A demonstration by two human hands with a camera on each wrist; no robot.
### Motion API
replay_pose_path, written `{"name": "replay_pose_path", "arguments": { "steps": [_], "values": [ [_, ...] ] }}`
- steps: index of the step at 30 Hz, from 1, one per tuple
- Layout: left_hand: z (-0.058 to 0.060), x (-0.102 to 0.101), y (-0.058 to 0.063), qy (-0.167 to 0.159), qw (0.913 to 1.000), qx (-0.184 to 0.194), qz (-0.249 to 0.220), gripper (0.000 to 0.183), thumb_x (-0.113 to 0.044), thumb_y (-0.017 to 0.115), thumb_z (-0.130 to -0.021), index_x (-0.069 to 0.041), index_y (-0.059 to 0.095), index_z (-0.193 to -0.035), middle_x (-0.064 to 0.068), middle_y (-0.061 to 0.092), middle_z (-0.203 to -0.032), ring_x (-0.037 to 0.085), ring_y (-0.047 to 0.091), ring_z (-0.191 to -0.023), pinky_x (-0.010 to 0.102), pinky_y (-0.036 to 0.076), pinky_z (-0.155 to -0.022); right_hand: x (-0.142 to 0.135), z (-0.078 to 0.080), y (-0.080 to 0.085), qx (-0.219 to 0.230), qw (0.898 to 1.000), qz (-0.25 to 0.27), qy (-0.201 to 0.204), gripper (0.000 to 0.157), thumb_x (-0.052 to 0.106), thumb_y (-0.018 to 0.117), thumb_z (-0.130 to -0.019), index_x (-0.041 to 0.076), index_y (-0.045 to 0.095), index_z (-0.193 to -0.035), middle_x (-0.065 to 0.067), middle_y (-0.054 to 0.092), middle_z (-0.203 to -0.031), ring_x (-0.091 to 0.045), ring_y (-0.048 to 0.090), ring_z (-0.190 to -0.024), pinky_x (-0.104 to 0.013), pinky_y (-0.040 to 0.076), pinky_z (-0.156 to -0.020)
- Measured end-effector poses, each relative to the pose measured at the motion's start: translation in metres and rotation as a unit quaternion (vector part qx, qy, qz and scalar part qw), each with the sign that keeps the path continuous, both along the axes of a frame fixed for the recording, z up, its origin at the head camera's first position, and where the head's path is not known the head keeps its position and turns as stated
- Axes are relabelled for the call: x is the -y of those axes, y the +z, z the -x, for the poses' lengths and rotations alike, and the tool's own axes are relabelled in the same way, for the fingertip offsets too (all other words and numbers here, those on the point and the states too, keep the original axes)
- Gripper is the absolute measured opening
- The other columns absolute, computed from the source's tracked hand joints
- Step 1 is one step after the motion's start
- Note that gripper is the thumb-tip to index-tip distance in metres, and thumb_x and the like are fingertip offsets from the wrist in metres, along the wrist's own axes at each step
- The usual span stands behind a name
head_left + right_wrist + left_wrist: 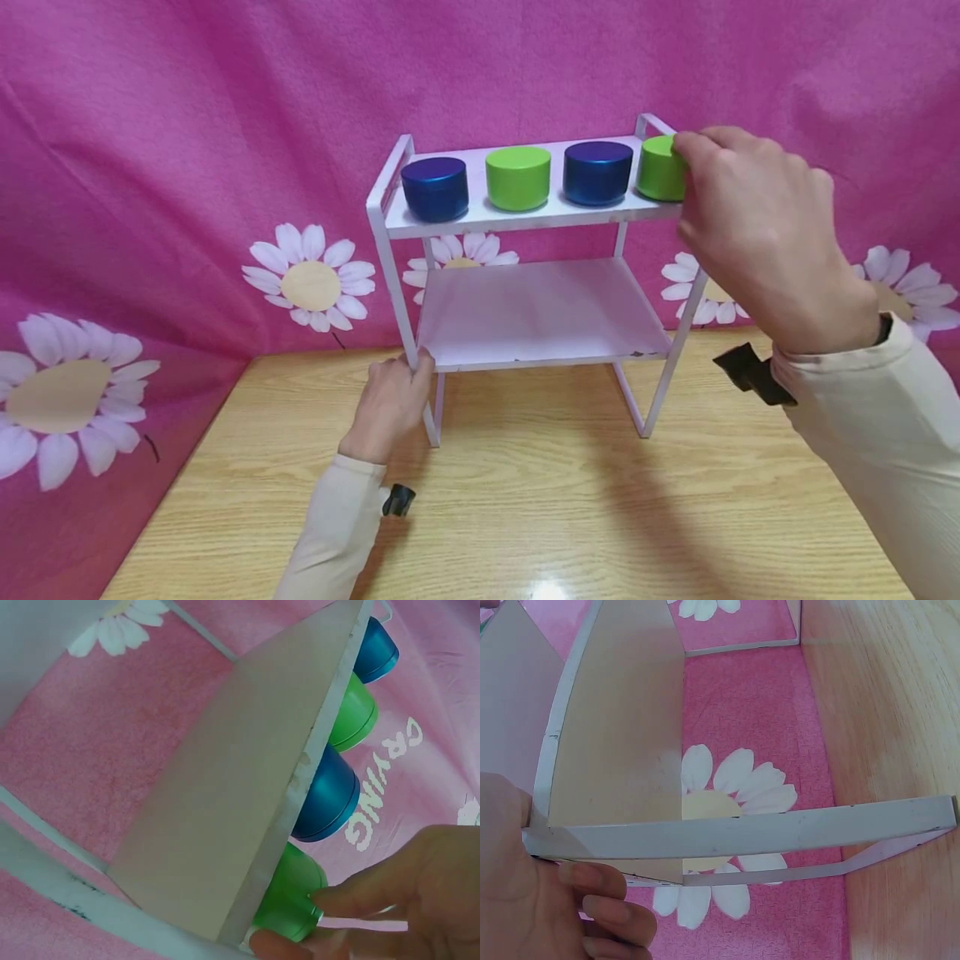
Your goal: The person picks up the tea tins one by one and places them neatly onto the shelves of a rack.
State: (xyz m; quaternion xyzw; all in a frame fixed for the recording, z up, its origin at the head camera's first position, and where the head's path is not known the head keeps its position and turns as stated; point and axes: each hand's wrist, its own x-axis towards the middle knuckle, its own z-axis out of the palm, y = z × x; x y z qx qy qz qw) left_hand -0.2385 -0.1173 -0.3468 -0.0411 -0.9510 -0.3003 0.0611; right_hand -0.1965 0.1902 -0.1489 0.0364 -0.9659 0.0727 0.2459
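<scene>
A small white two-tier rack (pixel 480 223) stands on a wooden table. On its top tier is a row of round, lidded tins: a blue tin (pixel 435 190) at the left end, a green tin (pixel 518 178), another blue tin (pixel 597 173), and a second green tin (pixel 660 169) at the right end. My right hand (pixel 765 229) pinches the right-end green tin (pixel 289 896) between thumb and fingers, the tin resting on or very close to the tier. Lower down, my left hand (pixel 390 400) grips the rack's front left leg (pixel 727 834) beside the lower tier, fingers curled behind it.
The lower tier (pixel 540 308) is a flat white panel with chipped front edge. Behind the rack hangs a pink cloth (pixel 300 100) with white daisies. Wooden table (pixel 510 492) lies in front. A black strap piece (pixel 750 375) sticks out at the right wrist.
</scene>
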Motion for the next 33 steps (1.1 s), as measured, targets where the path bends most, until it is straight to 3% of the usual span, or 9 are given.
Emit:
{"name": "replay_pose_path", "arguments": {
  "steps": [4, 8, 12, 15, 20, 23, 25, 29, 33],
  "values": [
    [0.000, 0.000, 0.000, 0.002, 1.0000, 0.006, -0.004, 0.051, -0.041, 0.023, -0.100, -0.009, 0.049, -0.070, 0.008, 0.049, -0.063, 0.024, 0.050, -0.060, 0.032, 0.040, -0.052, -0.001, -0.004, -0.001, -0.024, 0.999, 0.030, 0.006, 0.059, 0.003, 0.045, -0.090, 0.014, 0.038, -0.148, -0.020, 0.049, -0.138, -0.056, 0.052, -0.103, -0.070, 0.041, -0.070],
    [0.001, -0.001, 0.000, 0.001, 0.9999, 0.009, -0.009, 0.052, -0.042, 0.023, -0.100, -0.008, 0.050, -0.071, 0.008, 0.049, -0.063, 0.023, 0.049, -0.057, 0.032, 0.040, -0.050, -0.005, -0.012, -0.008, -0.111, 0.992, 0.062, 0.023, 0.049, 0.009, 0.048, -0.093, 0.012, 0.048, -0.141, -0.020, 0.056, -0.130, -0.053, 0.056, -0.098, -0.070, 0.039, -0.073],
    [-0.002, -0.001, 0.002, -0.011, 0.9999, 0.010, 0.000, 0.055, -0.047, 0.024, -0.101, -0.008, 0.049, -0.071, 0.007, 0.047, -0.061, 0.023, 0.048, -0.059, 0.031, 0.039, -0.051, -0.015, -0.025, -0.029, -0.208, 0.974, 0.063, 0.061, 0.039, 0.012, 0.053, -0.092, 0.005, 0.059, -0.130, -0.021, 0.062, -0.111, -0.040, 0.061, -0.080, -0.062, 0.041, -0.064],
    [-0.012, 0.004, 0.012, -0.024, 0.9997, 0.011, 0.000, 0.054, -0.049, 0.029, -0.101, -0.009, 0.047, -0.069, 0.004, 0.042, -0.060, 0.020, 0.044, -0.057, 0.030, 0.036, -0.050, -0.024, -0.039, -0.053, -0.231, 0.966, 0.047, 0.104, 0.037, 0.010, 0.059, -0.088, 0.001, 0.061, -0.124, -0.020, 0.063, -0.107, -0.032, 0.064, -0.071, -0.048, 0.044, -0.056],
    [-0.046, 0.015, 0.041, -0.036, 0.9973, -0.060, 0.024, 0.049, -0.042, 0.044, -0.100, -0.009, 0.043, -0.064, 0.003, 0.038, -0.062, 0.018, 0.039, -0.057, 0.031, 0.031, -0.051, -0.033, -0.056, -0.096, -0.166, 0.975, 0.037, 0.141, 0.043, 0.014, 0.070, -0.081, 0.007, 0.062, -0.123, -0.011, 0.063, -0.116, -0.024, 0.065, -0.067, -0.034, 0.041, -0.045],
    [-0.070, 0.012, 0.046, -0.067, 0.9879, -0.116, 0.078, 0.044, -0.041, 0.048, -0.099, -0.006, 0.054, -0.074, 0.010, 0.054, -0.082, 0.026, 0.050, -0.078, 0.038, 0.042, -0.067, -0.038, -0.060, -0.117, -0.120, 0.981, 0.026, 0.152, 0.049, 0.025, 0.073, -0.082, 0.010, 0.060, -0.128, -0.012, 0.060, -0.124, -0.031, 0.065, -0.080, -0.045, 0.048, -0.054],
    [-0.084, 0.008, 0.042, -0.091, 0.9813, -0.127, 0.113, 0.047, -0.047, 0.048, -0.097, -0.002, 0.062, -0.096, 0.017, 0.057, -0.113, 0.034, 0.049, -0.105, 0.048, 0.043, -0.083, -0.040, -0.061, -0.128, -0.074, 0.985, 0.001, 0.159, 0.060, 0.037, 0.071, -0.084, 0.014, 0.054, -0.136, -0.014, 0.053, -0.134, -0.040, 0.061, -0.095, -0.056, 0.048, -0.067],
    [-0.102, -0.002, 0.033, -0.116, 0.9764, -0.093, 0.156, 0.075, -0.063, 0.044, -0.092, -0.013, 0.039, -0.147, 0.012, 0.017, -0.159, 0.043, 0.012, -0.143, 0.075, 0.025, -0.095, -0.036, -0.062, -0.146, 0.032, 0.983, -0.046, 0.177, 0.080, 0.057, 0.063, -0.083, 0.028, 0.032, -0.151, -0.011, 0.026, -0.156, -0.054, 0.032, -0.130, -0.074, 0.032, -0.085],
    [-0.103, -0.010, 0.029, -0.151, 0.9715, -0.057, 0.173, 0.085, -0.074, 0.040, -0.086, -0.030, 0.014, -0.155, 0.003, -0.003, -0.162, 0.042, -0.013, -0.143, 0.083, 0.007, -0.091, -0.026, -0.060, -0.158, 0.079, 0.978, -0.053, 0.187, 0.084, 0.062, 0.058, -0.084, 0.031, 0.022, -0.154, -0.005, 0.009, -0.162, -0.054, 0.007, -0.140, -0.081, 0.018, -0.089]
  ]
}}
